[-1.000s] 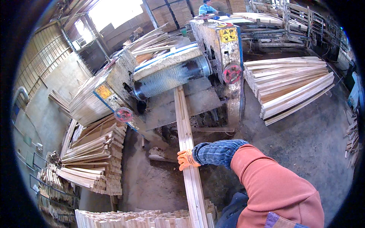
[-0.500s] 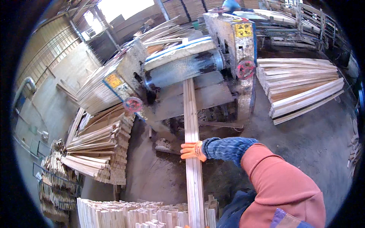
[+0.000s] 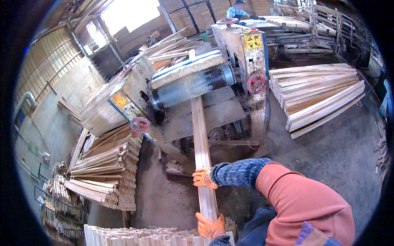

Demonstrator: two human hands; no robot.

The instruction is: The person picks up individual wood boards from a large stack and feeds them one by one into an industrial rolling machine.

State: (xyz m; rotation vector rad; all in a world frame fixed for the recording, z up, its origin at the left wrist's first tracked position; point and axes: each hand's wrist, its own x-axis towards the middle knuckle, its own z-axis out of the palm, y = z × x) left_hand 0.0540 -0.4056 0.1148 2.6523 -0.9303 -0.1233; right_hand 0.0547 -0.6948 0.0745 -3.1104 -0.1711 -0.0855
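A bundle of long, slim wooden strips (image 3: 200,139) runs from beneath the textured metal roller (image 3: 191,87) of a machine toward me. My right hand (image 3: 204,178), in an orange glove with a dark blue knitted cuff, reaches in from the right and is closed over the strips about midway. Closer to me, my left hand (image 3: 211,226), also in an orange glove, grips the strips near the lower edge, thumb on one side and fingers on the other. The far part of the bundle is hidden under the roller.
Red handwheels (image 3: 140,125) sit on the machine's side posts. A stack of strips (image 3: 104,172) stands at left, upright strip ends (image 3: 135,238) fill the near edge, and a wide pile of strips (image 3: 316,94) lies at right. A co-worker (image 3: 238,13) stands beyond the machine.
The view has tilted up slightly. My right hand sits a little nearer me along the strips. My left hand, barely visible at the lower edge before, now shows gripping them.
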